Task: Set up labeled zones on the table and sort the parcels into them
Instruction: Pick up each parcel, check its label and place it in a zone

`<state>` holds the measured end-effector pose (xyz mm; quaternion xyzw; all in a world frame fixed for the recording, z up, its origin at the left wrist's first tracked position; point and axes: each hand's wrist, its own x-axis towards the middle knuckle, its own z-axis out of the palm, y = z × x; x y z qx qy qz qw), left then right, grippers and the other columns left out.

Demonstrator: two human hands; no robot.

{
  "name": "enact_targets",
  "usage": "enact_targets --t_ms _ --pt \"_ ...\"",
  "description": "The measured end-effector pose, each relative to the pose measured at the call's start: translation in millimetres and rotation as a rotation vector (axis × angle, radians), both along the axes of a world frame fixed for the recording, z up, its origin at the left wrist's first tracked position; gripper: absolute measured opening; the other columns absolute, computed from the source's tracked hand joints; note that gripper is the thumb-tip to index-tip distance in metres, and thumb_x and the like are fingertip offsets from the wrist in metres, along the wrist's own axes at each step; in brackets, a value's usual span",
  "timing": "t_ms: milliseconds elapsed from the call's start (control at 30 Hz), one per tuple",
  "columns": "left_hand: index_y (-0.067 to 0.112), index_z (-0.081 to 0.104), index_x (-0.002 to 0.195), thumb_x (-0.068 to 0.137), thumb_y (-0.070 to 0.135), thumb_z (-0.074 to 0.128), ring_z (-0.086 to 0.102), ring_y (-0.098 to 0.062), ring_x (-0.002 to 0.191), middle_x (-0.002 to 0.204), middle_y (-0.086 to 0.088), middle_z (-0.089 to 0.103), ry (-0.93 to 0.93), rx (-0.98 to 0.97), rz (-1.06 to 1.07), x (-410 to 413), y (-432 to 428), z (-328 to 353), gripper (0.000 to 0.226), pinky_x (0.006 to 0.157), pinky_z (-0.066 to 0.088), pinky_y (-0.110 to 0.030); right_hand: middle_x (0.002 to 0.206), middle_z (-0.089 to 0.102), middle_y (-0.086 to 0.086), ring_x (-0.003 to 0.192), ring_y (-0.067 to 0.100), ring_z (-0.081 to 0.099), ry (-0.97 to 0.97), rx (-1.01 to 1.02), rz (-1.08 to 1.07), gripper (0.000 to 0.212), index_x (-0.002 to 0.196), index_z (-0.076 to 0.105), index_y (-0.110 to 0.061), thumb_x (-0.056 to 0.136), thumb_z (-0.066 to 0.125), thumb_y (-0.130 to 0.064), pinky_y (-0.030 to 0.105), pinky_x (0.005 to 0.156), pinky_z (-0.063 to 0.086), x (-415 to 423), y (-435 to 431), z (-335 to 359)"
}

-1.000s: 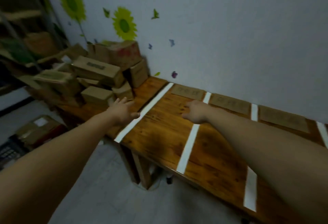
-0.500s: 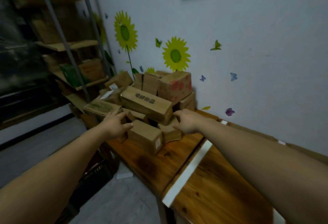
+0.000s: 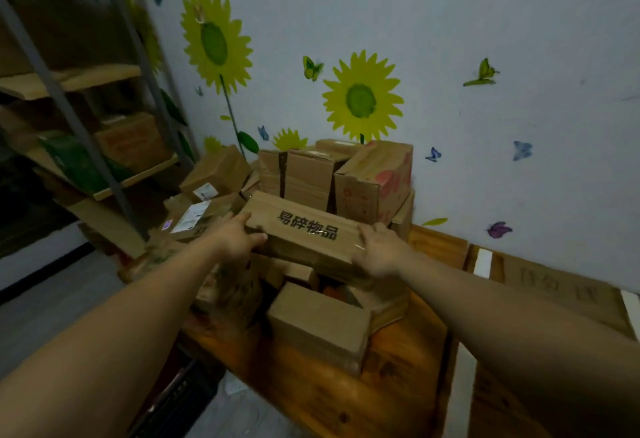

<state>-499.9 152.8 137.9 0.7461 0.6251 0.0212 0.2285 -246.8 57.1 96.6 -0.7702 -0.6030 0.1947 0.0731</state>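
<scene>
A long cardboard parcel (image 3: 304, 229) with black printed characters lies on top of a pile of brown parcels (image 3: 374, 177) at the left end of the wooden table (image 3: 398, 368). My left hand (image 3: 235, 235) grips its left end and my right hand (image 3: 379, 252) grips its right end. In front of it, on the table, sits a smaller plain box (image 3: 318, 323). A white tape strip (image 3: 459, 389) marks a zone edge to the right, and a cardboard label (image 3: 554, 288) lies flat against the wall.
A metal shelf rack (image 3: 104, 98) with boxes and a green package stands to the left. The wall behind carries sunflower and butterfly stickers. A dark crate (image 3: 180, 399) sits on the floor below the table edge.
My view swung left from the taped zones to the parcel pile. Both hands moved from the table top onto the ends of the long printed parcel.
</scene>
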Motion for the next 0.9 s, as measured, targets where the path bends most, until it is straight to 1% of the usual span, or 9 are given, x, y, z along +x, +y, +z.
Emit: enact_targets --t_ms 67,133,233,367,500,600,767,833,900 --pt "0.037 0.025 0.146 0.076 0.06 0.057 0.034 -0.032 0.135 0.151 -0.007 0.03 -0.041 -0.039 -0.042 -1.9 38.9 -12.0 0.08 0.109 0.032 -0.051 0.152 0.022 0.013 0.137 0.033 0.03 0.039 0.006 -0.159 0.083 0.153 0.011 -0.022 0.09 0.058 -0.05 0.041 0.113 0.031 -6.6 15.0 -14.6" --pt "0.033 0.032 0.141 0.08 0.05 0.061 0.041 -0.029 0.128 0.141 -0.003 0.042 -0.108 -0.057 -0.067 -0.7 67.2 -19.4 0.069 0.108 0.033 -0.05 0.158 0.012 0.014 0.141 0.036 0.025 0.124 0.014 -0.365 0.099 0.154 -0.003 -0.025 0.085 0.061 -0.056 0.046 0.115 0.028 -12.6 28.3 -26.0" --pt "0.017 0.024 0.147 0.088 0.034 0.062 0.04 -0.032 0.13 0.145 -0.013 0.04 -0.191 -0.095 -0.058 6.5 90.8 -26.4 0.072 0.108 0.031 -0.042 0.154 0.028 0.014 0.135 0.035 0.039 0.378 0.043 -0.603 0.105 0.153 -0.011 -0.025 0.085 0.064 -0.054 0.043 0.111 0.036 -17.6 40.6 -37.6" --pt "0.014 0.019 0.147 0.084 0.035 0.068 0.046 -0.033 0.127 0.142 -0.013 0.045 -0.365 -0.103 0.004 14.1 113.2 -32.8 0.082 0.107 0.037 -0.041 0.141 0.046 0.01 0.126 0.03 0.049 0.604 0.166 -0.737 0.091 0.152 0.009 -0.02 0.086 0.071 -0.033 0.039 0.102 0.042 -23.3 39.9 -38.3" --pt "0.006 0.046 0.131 0.088 0.037 0.062 0.053 -0.031 0.114 0.129 -0.01 0.055 -0.418 -0.153 0.093 10.4 112.8 -27.3 0.056 0.094 0.043 -0.037 0.135 0.049 0.009 0.12 0.03 0.051 0.603 0.211 -0.759 0.087 0.148 0.017 -0.024 0.083 0.074 -0.029 0.044 0.101 0.047 -31.6 29.0 -30.1" --pt "0.006 0.05 0.128 0.093 0.041 0.054 0.051 -0.028 0.1 0.119 -0.01 0.054 -0.483 -0.159 0.122 7.4 103.0 -19.1 0.049 0.085 0.04 -0.037 0.128 0.051 0.006 0.114 0.03 0.054 0.585 0.269 -0.746 0.084 0.144 0.021 -0.028 0.08 0.075 -0.032 0.048 0.097 0.05 -35.0 17.8 -18.2" --pt "0.016 0.035 0.142 0.081 0.069 0.049 0.048 -0.038 0.119 0.137 -0.013 0.048 -0.745 -0.277 0.288 -11.1 74.0 7.8 0.082 0.098 0.041 -0.055 0.116 0.05 0.005 0.113 0.028 0.053 0.677 0.458 -0.856 0.072 0.138 0.03 -0.012 0.088 0.053 -0.059 0.045 0.101 0.045 -38.2 -8.4 6.5" --pt "0.013 0.04 0.137 0.083 0.067 0.05 0.055 -0.034 0.103 0.123 -0.012 0.055 -0.831 -0.334 0.325 -16.9 55.0 14.7 0.076 0.091 0.046 -0.051 0.115 0.053 0.007 0.111 0.027 0.053 0.708 0.522 -0.901 0.066 0.135 0.037 -0.004 0.093 0.049 -0.054 0.045 0.1 0.044 -38.7 -27.4 11.3" --pt "0.012 0.044 0.128 0.09 0.049 0.053 0.056 -0.027 0.086 0.107 -0.01 0.058 -0.832 -0.314 0.28 -22.5 34.5 15.3 0.054 0.083 0.049 -0.045 0.116 0.055 0.008 0.108 0.027 0.054 0.726 0.554 -0.911 0.048 0.127 0.042 -0.008 0.094 0.053 -0.042 0.047 0.098 0.047 -39.7 -51.5 14.4"
